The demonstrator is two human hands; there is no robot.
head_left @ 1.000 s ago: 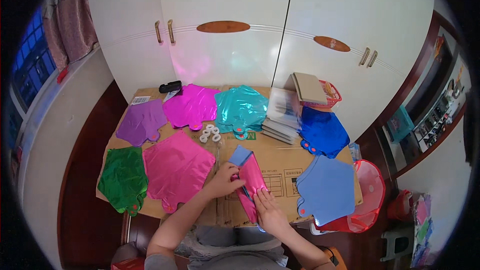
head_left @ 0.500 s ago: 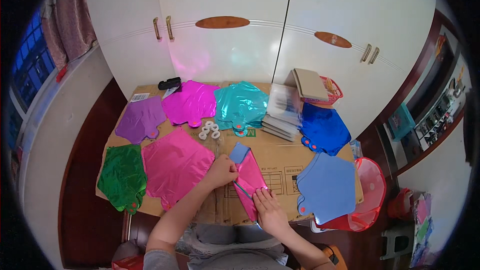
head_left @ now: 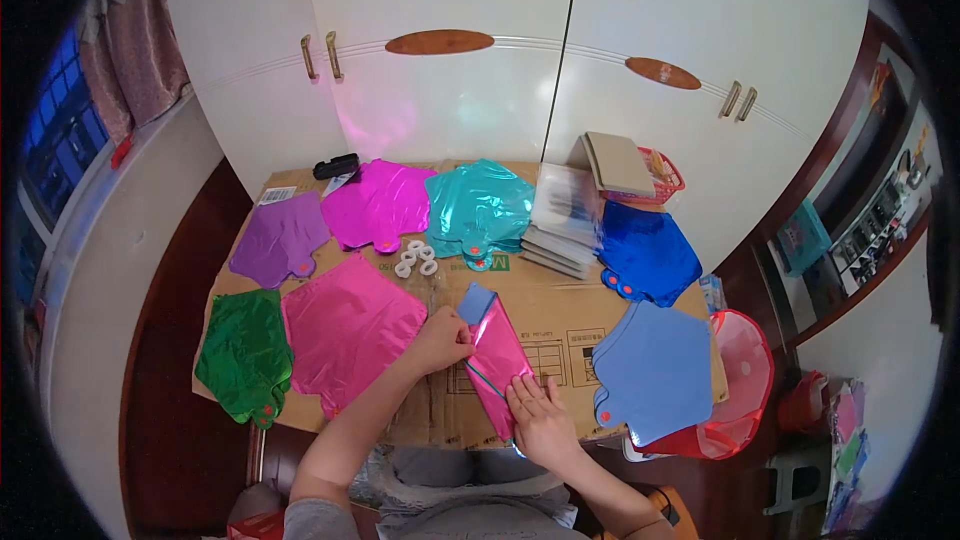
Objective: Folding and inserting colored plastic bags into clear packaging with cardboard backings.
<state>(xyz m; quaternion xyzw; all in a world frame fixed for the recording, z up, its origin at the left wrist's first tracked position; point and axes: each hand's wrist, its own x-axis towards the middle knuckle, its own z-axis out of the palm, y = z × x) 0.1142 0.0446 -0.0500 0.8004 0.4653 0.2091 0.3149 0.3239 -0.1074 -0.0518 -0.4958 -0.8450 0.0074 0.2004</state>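
Note:
In front of me a folded bundle of shiny pink foil [head_left: 496, 345] lies on the cardboard, a light blue end [head_left: 476, 302] sticking out at its top and a thin dark green line along its left side. My left hand [head_left: 440, 342] is closed, its fingertips pinching the bundle's left edge. Fingers stretched, my right hand [head_left: 541, 422] lies flat on the bundle's lower right part. Just left of my left hand is a spread pink foil sheet [head_left: 350, 335], partly under my forearm. To the right sits a stack of light blue foil shapes [head_left: 655, 370].
Green [head_left: 243, 350], purple [head_left: 280, 236], magenta [head_left: 378, 202], teal [head_left: 482, 202] and dark blue foil shapes [head_left: 652, 252] lie around the cardboard [head_left: 430, 420]. Small white rings [head_left: 416, 258] and clear packets [head_left: 562, 230] sit between. A red basket [head_left: 745, 380] stands right of the table.
The view has shifted very slightly. Both hands keep nearly the same places on the pink bundle.

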